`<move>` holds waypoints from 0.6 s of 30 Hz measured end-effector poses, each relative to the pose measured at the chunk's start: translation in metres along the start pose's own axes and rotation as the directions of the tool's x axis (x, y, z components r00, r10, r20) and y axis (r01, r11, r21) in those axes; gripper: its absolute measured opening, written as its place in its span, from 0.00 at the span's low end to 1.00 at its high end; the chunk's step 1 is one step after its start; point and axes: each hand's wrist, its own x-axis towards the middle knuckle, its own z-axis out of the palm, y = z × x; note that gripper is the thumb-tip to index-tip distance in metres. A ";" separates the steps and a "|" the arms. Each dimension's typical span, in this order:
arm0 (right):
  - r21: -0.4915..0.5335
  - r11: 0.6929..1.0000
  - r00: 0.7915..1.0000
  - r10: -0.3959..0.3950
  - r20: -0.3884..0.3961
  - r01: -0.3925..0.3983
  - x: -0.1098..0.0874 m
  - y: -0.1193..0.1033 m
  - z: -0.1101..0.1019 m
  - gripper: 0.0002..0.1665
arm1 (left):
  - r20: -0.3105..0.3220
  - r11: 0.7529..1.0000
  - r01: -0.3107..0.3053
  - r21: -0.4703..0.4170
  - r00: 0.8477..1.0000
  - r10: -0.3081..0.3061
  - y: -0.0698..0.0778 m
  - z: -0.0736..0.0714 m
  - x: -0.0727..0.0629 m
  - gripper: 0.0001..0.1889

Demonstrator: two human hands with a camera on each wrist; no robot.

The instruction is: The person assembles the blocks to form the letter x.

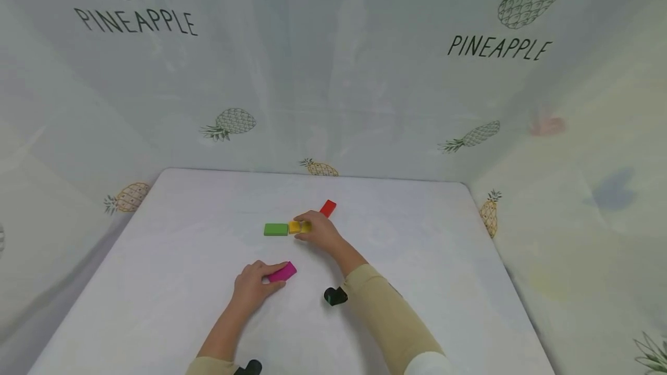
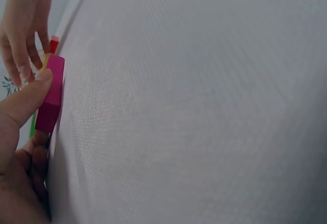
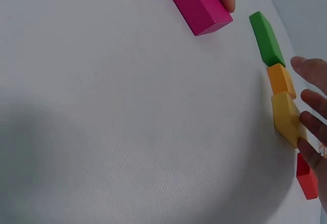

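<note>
My left hand (image 1: pixel 251 287) pinches a magenta block (image 1: pixel 283 271) between thumb and fingers at the front of the table. In the left wrist view the thumb lies along the side of the magenta block (image 2: pixel 55 86). Farther back, my right hand (image 1: pixel 324 234) reaches over a yellow block (image 3: pixel 286 116), its fingers spread and the fingertips right at the block's far side. The yellow block adjoins a small orange block (image 3: pixel 280 80), and a green block (image 3: pixel 266 39) continues the line on the left. A red block (image 3: pixel 306 177) lies at an angle by the yellow block's other end.
The blocks lie on a white-covered table (image 1: pixel 443 236) with rounded far corners. Behind and around it hangs a pale curtain (image 1: pixel 323 74) printed with pineapples. Small black devices (image 1: pixel 336 296) sit at the wrists.
</note>
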 end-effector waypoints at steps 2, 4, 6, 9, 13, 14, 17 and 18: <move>0.029 0.999 1.000 0.016 -0.011 -0.015 0.002 0.001 0.002 0.24 | 0.003 1.000 0.007 -0.011 1.000 -0.007 -0.001 0.001 0.001 0.24; 0.053 0.998 1.000 0.021 -0.021 -0.020 0.003 0.003 0.003 0.24 | 0.003 1.000 0.009 -0.014 1.000 -0.009 -0.002 0.001 0.001 0.24; 0.074 0.997 0.999 0.023 -0.026 -0.021 0.004 0.004 0.004 0.24 | 0.003 1.000 0.013 -0.016 1.000 -0.013 -0.002 0.002 0.001 0.25; 0.086 0.996 0.999 0.025 -0.028 -0.023 0.007 0.006 0.005 0.24 | 0.005 1.000 0.009 -0.012 1.000 -0.009 -0.002 0.002 0.002 0.25; 0.086 0.996 0.999 0.030 -0.030 -0.027 0.011 0.010 0.009 0.24 | 0.007 1.000 0.002 -0.011 1.000 -0.002 -0.002 0.001 0.002 0.25; 0.087 0.996 0.999 0.031 -0.030 -0.028 0.012 0.012 0.010 0.24 | 0.005 1.000 0.000 -0.012 1.000 0.000 -0.003 0.002 0.002 0.25; 0.086 0.996 0.999 0.034 -0.033 -0.031 0.014 0.015 0.013 0.23 | -0.002 1.000 -0.008 -0.020 1.000 0.008 -0.003 0.001 0.002 0.25; 0.087 0.996 0.999 0.036 -0.034 -0.033 0.015 0.015 0.013 0.23 | -0.005 1.000 -0.009 -0.023 1.000 0.009 -0.003 0.001 0.002 0.25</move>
